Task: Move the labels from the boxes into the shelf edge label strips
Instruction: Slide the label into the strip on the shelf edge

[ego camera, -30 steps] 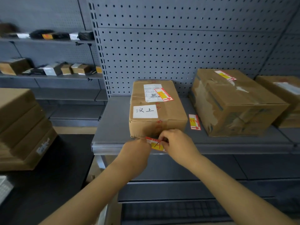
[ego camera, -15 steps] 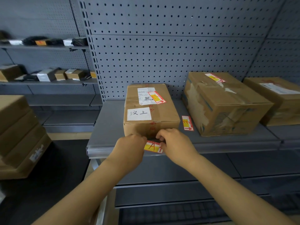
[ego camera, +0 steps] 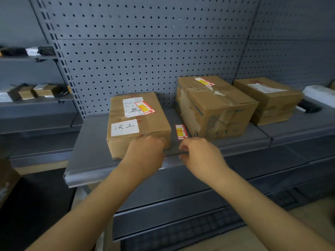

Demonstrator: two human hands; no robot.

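Note:
A red-and-yellow label (ego camera: 181, 132) lies flat on the grey shelf (ego camera: 90, 142) between two cardboard boxes. The left box (ego camera: 137, 124) carries another such label (ego camera: 145, 107) on its top, and so does the middle box (ego camera: 217, 109), with its label (ego camera: 204, 81) near the back. My left hand (ego camera: 145, 154) rests palm down over the shelf's front edge before the left box, hiding its fingers and that part of the label strip (ego camera: 101, 175). My right hand (ego camera: 201, 156) hovers just below the loose label, thumb and forefinger apart, nothing in them.
A third box (ego camera: 270, 98) stands further right, with a white package (ego camera: 320, 95) and a black item (ego camera: 308, 107) beyond it. Pegboard backs the shelf. Small boxes sit on shelves at the left (ego camera: 41, 90). A lower shelf runs below my arms.
The label that both hands held at the shelf edge is no longer visible. My right hand has let go and moved right, toward the label lying on the shelf. The view has shifted right.

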